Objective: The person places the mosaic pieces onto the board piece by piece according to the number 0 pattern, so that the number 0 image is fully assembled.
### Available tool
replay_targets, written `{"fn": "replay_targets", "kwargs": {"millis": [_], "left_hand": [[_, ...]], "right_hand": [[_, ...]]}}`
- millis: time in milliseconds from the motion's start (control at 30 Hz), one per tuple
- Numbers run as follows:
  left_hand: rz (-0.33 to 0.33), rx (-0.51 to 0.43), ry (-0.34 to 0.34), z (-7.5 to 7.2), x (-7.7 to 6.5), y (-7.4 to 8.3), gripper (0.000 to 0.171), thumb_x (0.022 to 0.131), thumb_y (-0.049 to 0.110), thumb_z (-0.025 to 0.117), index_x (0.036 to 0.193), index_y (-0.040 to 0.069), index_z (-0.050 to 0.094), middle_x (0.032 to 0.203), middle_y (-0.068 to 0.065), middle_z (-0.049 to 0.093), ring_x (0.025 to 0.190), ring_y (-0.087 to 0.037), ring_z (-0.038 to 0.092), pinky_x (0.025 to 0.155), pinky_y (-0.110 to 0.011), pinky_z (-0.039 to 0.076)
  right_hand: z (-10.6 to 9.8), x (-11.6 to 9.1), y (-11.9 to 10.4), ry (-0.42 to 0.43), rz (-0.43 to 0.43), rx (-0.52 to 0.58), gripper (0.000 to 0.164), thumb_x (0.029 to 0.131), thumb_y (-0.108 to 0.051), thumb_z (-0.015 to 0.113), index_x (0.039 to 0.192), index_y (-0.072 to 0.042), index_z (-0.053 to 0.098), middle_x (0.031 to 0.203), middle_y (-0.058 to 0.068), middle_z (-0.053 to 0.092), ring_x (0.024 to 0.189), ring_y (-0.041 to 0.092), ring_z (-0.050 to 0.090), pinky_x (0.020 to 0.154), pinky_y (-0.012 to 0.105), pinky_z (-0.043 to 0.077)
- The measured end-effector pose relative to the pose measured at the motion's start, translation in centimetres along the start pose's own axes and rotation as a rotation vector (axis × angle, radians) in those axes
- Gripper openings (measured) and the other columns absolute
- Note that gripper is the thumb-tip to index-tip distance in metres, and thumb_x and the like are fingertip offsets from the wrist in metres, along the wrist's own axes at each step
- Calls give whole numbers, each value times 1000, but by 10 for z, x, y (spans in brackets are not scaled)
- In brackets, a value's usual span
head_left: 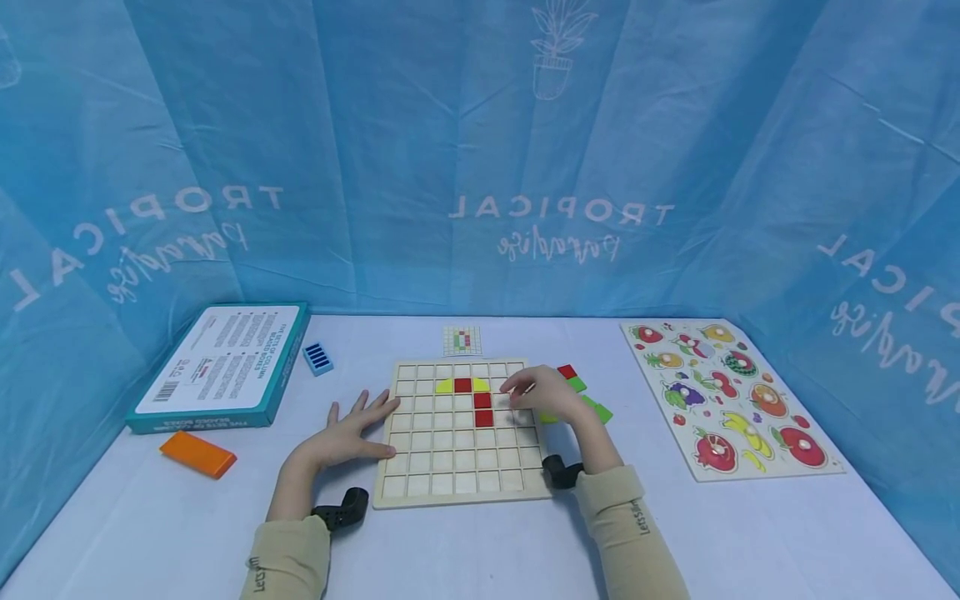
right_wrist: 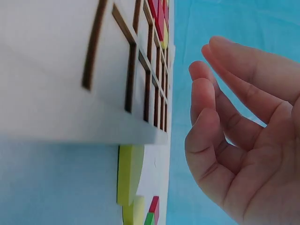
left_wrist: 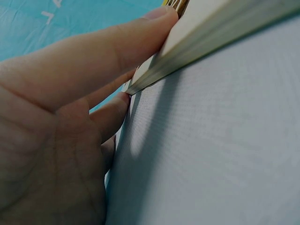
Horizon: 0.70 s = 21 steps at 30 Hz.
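A wooden grid board (head_left: 453, 502) lies flat on the table. Set in its squares are red tiles (head_left: 483, 418) in a column, another red tile (head_left: 462, 385) higher up, and a yellow curved piece (head_left: 445, 386) on each side of that one. My left hand (head_left: 345, 435) touches the board's left edge with its fingers spread and straight; its thumb (left_wrist: 140, 40) shows against the rim in the left wrist view. Above the board's right side is my right hand (head_left: 546, 390). In the right wrist view its fingers (right_wrist: 202, 101) bend loosely, with nothing visible between them.
Loose green pieces (head_left: 597, 408) and a red one (head_left: 567, 371) lie right of the board. Behind it sits a small pattern card (head_left: 461, 340). A fruit puzzle (head_left: 708, 417) is far right; a teal box (head_left: 217, 367), blue block (head_left: 318, 358) and orange case (head_left: 197, 453) are left.
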State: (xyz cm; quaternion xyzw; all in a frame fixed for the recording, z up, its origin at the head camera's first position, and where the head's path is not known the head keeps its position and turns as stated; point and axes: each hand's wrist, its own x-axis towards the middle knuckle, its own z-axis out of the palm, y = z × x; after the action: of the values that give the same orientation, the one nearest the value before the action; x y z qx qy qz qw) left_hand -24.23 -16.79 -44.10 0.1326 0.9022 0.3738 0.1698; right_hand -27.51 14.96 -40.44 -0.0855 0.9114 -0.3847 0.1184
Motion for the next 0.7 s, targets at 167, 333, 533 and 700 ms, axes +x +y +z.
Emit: {"fn": "replay_targets", "kwargs": {"millis": [167,333,533,700], "left_hand": [[6,-4,1,0,0,0,91,71,34,73,145,7,28,153,-18,11,139,-39,-10,103,-58,-23],[1,-6,2,0,0,0,91,71,34,73,145,7,28,153,-18,11,139,-39,-10,103,-58,-23],[5,-5,4,0,0,0,90,71,34,73,145,7,29,153,-19,11,139,-39,-10,103,-58,-23],[4,-8,3,0,1,-1,91,71,35,74,145,8,28,153,-18,11,139,-39,-10,103,-58,-23]], "right_hand": [[-5,0,3,38,46,35,16,81,-12,70,96,-13,71,83,2,61,78,18,54,65,30,47],[-9,-1,5,74,72,22,18,81,-11,69,98,-13,71,85,2,61,79,19,54,67,30,46],[-17,1,14,128,100,24,18,84,-12,66,102,-11,70,89,3,62,86,20,54,76,34,46],[-21,3,26,182,105,72,19,85,-11,65,104,-9,68,93,5,63,89,22,55,78,35,46]]}}
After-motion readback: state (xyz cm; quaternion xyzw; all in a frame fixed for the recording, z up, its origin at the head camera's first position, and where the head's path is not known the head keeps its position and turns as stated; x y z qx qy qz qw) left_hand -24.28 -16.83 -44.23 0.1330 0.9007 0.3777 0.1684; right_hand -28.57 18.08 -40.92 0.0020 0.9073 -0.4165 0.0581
